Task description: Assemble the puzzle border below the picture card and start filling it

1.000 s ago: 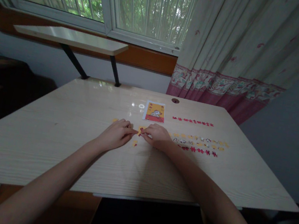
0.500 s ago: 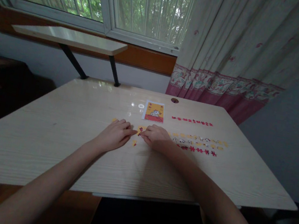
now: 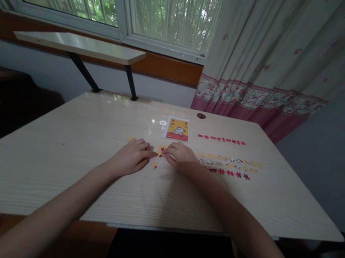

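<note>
A small cluster of joined yellow-and-red jigsaw puzzle pieces (image 3: 161,150) lies on the table between my hands. My left hand (image 3: 133,157) has its fingers curled together, with the index fingertip against the cluster's left edge. From the other side, my right hand (image 3: 181,156) pinches at a puzzle piece on the cluster; its fingers partly cover it. One loose yellow piece (image 3: 155,166) rests just below the cluster. Another yellow piece (image 3: 131,139) shows beyond my left hand.
A picture card with a white cartoon animal (image 3: 178,129) lies above my hands. To the right are rows of yellow and white pieces (image 3: 229,160), a red row (image 3: 227,173) below them and another red row (image 3: 221,139) farther back. A raised shelf (image 3: 84,45) stands at the back left.
My right fingertips have shifted very slightly at the cluster, showing a little more of its red print. My left hand stays nearly still, and the other pieces lie as before.
</note>
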{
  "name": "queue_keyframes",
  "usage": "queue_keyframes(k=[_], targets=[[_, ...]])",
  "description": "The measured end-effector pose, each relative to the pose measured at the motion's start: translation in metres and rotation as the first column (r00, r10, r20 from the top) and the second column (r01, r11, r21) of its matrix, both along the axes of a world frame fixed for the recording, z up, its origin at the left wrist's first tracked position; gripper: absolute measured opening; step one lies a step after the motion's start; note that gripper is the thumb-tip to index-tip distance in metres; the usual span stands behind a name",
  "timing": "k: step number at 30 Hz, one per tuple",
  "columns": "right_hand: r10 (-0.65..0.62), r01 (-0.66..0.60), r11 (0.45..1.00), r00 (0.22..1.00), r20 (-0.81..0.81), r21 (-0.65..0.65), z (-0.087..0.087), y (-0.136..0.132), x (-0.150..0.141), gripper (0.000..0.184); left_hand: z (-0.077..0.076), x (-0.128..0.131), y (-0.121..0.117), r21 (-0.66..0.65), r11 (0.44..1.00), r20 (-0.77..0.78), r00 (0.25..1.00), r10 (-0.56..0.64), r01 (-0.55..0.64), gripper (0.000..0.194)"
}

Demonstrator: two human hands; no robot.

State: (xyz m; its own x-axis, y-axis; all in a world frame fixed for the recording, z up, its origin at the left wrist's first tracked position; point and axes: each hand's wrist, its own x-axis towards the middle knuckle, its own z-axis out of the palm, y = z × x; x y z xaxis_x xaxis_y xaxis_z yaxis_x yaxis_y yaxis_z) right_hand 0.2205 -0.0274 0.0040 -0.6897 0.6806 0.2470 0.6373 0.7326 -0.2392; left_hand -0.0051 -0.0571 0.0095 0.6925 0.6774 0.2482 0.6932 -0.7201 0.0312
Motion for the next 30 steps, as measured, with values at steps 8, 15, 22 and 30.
queue_keyframes(k=[8,15,22,30], targets=[[0.037,-0.036,0.999,0.999,-0.021,0.01,-0.011,0.012,0.005,0.029,-0.003,0.001,0.0,-0.014,1.0,-0.016,1.0,-0.022,0.022,0.036],[0.019,-0.022,0.999,0.996,0.086,0.033,-0.015,0.013,0.005,0.034,-0.003,-0.001,0.002,-0.033,0.999,0.019,1.0,-0.026,0.026,0.036],[0.016,-0.021,0.999,0.993,0.113,0.04,-0.013,0.012,0.005,0.036,-0.004,-0.001,0.004,-0.034,0.999,0.019,1.0,-0.016,0.017,0.036],[0.005,-0.007,0.999,0.999,0.054,0.035,-0.013,0.012,0.001,0.034,-0.006,-0.001,0.004,-0.05,0.999,0.055,0.998,-0.016,0.018,0.036]])
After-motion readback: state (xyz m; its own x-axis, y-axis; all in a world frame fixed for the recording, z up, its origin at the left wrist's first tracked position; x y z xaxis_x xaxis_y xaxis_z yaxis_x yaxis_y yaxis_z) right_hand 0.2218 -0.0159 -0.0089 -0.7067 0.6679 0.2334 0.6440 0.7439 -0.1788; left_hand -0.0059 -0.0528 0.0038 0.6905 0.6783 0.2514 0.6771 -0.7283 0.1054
